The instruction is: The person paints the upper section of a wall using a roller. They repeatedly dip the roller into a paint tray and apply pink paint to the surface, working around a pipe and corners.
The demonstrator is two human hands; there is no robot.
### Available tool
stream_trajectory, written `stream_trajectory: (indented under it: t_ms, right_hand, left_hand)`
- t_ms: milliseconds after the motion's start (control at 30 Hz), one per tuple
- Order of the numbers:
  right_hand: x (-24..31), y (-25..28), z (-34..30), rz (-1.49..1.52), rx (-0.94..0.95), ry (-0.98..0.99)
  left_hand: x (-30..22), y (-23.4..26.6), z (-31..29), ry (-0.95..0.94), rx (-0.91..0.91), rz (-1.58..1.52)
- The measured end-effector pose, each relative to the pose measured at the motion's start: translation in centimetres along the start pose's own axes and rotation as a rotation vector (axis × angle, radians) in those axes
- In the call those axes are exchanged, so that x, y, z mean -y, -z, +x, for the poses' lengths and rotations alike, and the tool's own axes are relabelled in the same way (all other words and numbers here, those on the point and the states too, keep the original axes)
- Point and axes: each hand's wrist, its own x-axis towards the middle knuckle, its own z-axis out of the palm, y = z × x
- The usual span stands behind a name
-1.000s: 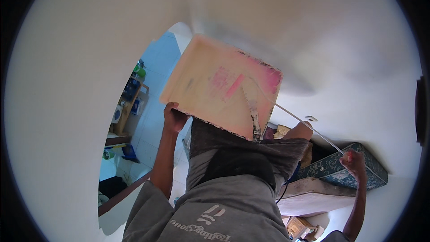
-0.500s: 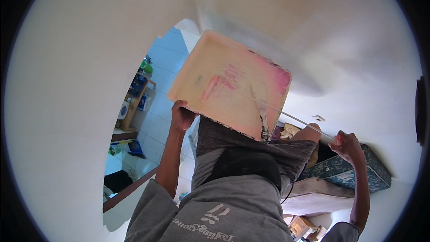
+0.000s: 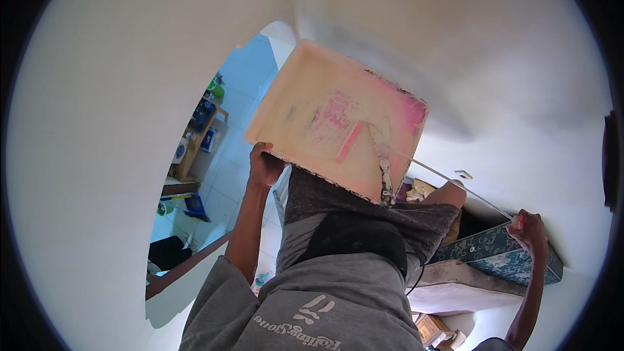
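Note:
My left hand (image 3: 266, 168) grips the near left rim of a large, pale peach plastic tub (image 3: 292, 91), held up and tilted in front of my waist. Cream paint coats its inside, with pink streaks and dark stains along the rim. My right hand (image 3: 531, 234), out to the right, is closed around the reddish handle of a paint roller. From there the thin pale rod (image 3: 448, 182) slants into the tub. The roller's head lies among the cream paint and barely stands out. A paint-smeared strip (image 3: 385, 172) sits at the tub's right side, its kind unclear.
White walls (image 3: 91, 156) rise close on the left and ahead. Through an opening at left are a tiled floor (image 3: 224, 162) and a wooden shelf (image 3: 193, 149) with household things. Behind my right arm stand a dark patterned mattress (image 3: 513, 263) and a pale mattress (image 3: 455, 276).
My right hand has moved right and slightly down, drawing the roller rod with it. The pink streaks in the tub have changed shape. The left hand keeps its hold.

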Motion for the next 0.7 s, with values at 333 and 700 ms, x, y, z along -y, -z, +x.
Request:
stream_trajectory:
  t_ms: [333, 700]
  right_hand:
    - [8.7, -1.1, 5.1, 0.215, -0.039, 0.132]
    - [3.6, -1.7, 1.2, 0.047, 0.010, 0.006]
  left_hand:
    - [-0.9, 0.0, 0.4, 0.063, 0.030, 0.055]
    - [-1.1, -0.9, -1.0, 0.017, 0.038, 0.016]
